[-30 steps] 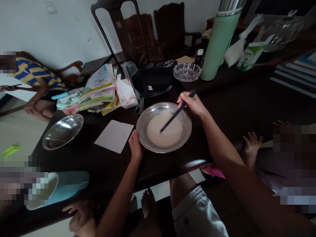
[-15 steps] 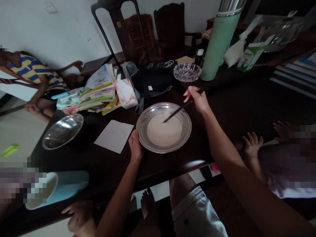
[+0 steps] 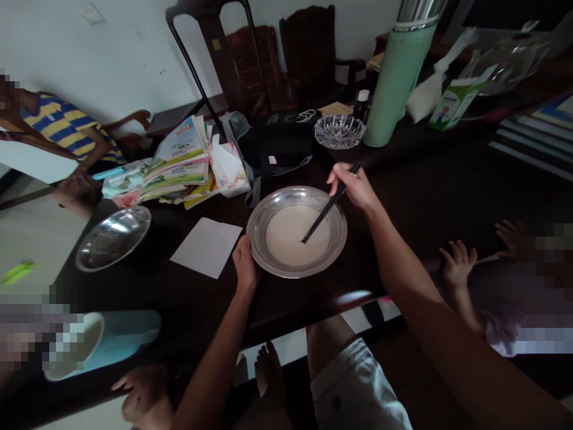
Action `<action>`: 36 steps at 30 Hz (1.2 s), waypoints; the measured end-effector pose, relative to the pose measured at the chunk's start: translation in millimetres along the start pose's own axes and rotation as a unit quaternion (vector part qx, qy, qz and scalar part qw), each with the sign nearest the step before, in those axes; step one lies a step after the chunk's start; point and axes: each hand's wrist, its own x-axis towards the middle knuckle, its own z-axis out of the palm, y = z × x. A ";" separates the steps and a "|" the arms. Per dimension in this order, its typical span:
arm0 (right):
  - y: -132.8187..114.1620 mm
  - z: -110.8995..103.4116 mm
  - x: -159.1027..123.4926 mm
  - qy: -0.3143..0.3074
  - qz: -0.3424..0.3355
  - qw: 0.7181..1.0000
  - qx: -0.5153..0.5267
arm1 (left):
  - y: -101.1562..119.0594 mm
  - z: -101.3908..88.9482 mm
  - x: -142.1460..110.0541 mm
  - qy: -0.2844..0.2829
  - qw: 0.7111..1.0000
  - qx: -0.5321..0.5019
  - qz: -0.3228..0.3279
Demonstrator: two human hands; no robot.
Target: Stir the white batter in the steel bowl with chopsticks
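A person's right hand (image 3: 354, 185) is pinching dark chopsticks (image 3: 329, 208), fingers closed around the shaft, while the left hand (image 3: 245, 263) is clamping the near-left rim of a metal bowl (image 3: 299, 272). The bowl is sitting on a dark table (image 3: 447, 185) between the two grips, and the chopstick tips are dipping into its pale liquid (image 3: 289, 233). Just beside the left grip, a white paper sheet (image 3: 207, 246) is lying flat; farther left, a second bowl (image 3: 114, 239) is resting near the table edge. Beyond the left grip, books (image 3: 179, 161) and a tissue pack (image 3: 229, 170) are crowding a black bag (image 3: 277, 143), which is blocking the space behind the bowl. Past the right grip, a cut-glass dish (image 3: 339, 134) and a tall green flask (image 3: 396, 86) are standing. To that grip's right, another person's hand (image 3: 457, 263) is reaching over the table edge, well apart from the bowl.
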 end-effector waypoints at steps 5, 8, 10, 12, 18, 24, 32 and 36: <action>0.2 0.9 0.7 0.024 -0.005 1.000 -0.007 | -1.0 -0.6 0.0 0.005 1.000 0.003 0.000; 0.9 -2.6 1.2 0.072 0.000 0.997 -0.008 | -1.0 -0.3 0.0 0.006 1.000 -0.010 -0.005; 1.1 -1.3 0.5 0.019 0.008 1.000 -0.003 | 0.0 0.2 -0.2 0.005 1.000 -0.008 -0.009; 1.4 0.9 0.1 -0.031 0.008 0.999 0.002 | 1.4 0.7 -0.5 0.004 1.000 0.001 -0.004; 2.0 -4.4 2.3 0.086 -0.004 0.996 -0.004 | 0.1 0.5 -0.1 0.001 1.000 -0.007 0.002; 1.5 1.3 1.0 -0.031 0.002 1.000 0.001 | -3.9 -1.5 1.4 -0.003 1.000 -0.003 0.002; 3.7 -2.7 2.4 0.006 0.013 1.000 -0.003 | -1.1 -0.6 0.1 -0.001 1.000 -0.003 0.001; 3.1 -1.4 2.3 0.009 -0.001 1.000 -0.008 | -2.0 -1.3 0.8 -0.004 1.000 -0.005 -0.001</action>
